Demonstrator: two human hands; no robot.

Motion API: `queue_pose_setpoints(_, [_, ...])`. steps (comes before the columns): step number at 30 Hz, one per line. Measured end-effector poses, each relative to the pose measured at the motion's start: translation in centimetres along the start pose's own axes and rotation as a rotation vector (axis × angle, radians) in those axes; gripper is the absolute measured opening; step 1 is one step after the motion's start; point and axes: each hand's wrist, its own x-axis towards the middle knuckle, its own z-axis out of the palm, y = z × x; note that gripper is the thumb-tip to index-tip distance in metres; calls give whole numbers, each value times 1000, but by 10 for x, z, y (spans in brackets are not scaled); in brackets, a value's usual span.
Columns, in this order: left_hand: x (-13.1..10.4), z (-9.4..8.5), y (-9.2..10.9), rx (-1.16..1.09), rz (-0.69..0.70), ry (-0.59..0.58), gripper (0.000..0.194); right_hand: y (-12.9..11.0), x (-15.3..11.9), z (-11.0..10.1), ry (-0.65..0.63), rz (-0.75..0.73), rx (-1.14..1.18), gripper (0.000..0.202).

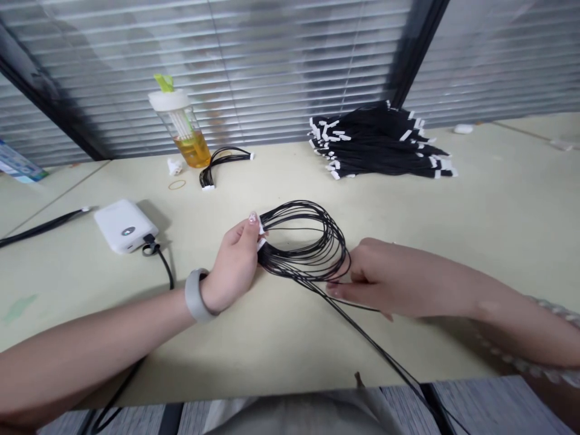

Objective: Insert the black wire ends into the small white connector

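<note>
A looped bundle of thin black wires sits above the middle of the table. My left hand pinches the bundle's left end, where two white connectors show beside the thumb. At the loop's right side, my right hand has its fingers curled around some of the wires, its thumb and fingertips close together at the lower right. Several loose strands run from the bottom of the loop down past the table's front edge.
A pile of black cables with white connectors lies at the back right. Further left are a short cable, a bottle of amber liquid, a rubber band, a white power bank with a black cord, and another black cable.
</note>
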Motion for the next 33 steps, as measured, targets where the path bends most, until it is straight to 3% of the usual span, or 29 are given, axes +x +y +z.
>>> queue_pose_setpoints(2, [0, 1, 1, -24, -3, 10, 44, 2, -2, -3, 141, 32, -141, 26])
queue_pose_setpoints(5, [-1, 2, 3, -39, -5, 9, 44, 8, -5, -9, 562, 145, -320, 21])
queue_pose_setpoints(8, [-1, 3, 3, -27, -2, 1, 43, 11, -7, -14, 978, 71, -120, 20])
queue_pose_setpoints(10, [-1, 2, 2, -14, -1, 2, 43, 8, -8, -14, 1148, -65, 119, 20])
queue_pose_setpoints(11, [0, 2, 2, -7, 3, 3, 43, 6, -9, -13, 1174, -146, 251, 18])
queue_pose_setpoints(13, [0, 1, 0, 11, 7, 1, 43, 2, -9, -10, 1120, -288, 496, 20])
queue_pose_setpoints(15, [-1, 1, 0, 30, 3, -6, 43, 0, -8, -7, 964, -348, 663, 36])
queue_pose_setpoints(16, [-1, 0, 0, 37, -1, -11, 43, 0, -6, -6, 883, -342, 718, 42])
queue_pose_setpoints(18, [-2, 0, 1, 49, -4, -41, 42, 1, -2, -5, 772, -301, 812, 32])
queue_pose_setpoints(20, [-3, -1, 3, 74, 16, -114, 42, 3, 4, -3, 728, -264, 926, 10])
queue_pose_setpoints(24, [-6, -3, 8, 168, 80, -287, 42, 6, 16, 1, 684, -141, 1077, 16])
queue_pose_setpoints(28, [-7, -4, 9, 166, 110, -351, 40, 7, 19, 4, 546, -59, 927, 24])
queue_pose_setpoints(33, [-8, -4, 10, 191, 153, -394, 38, 3, 20, 10, 576, -30, 441, 22])
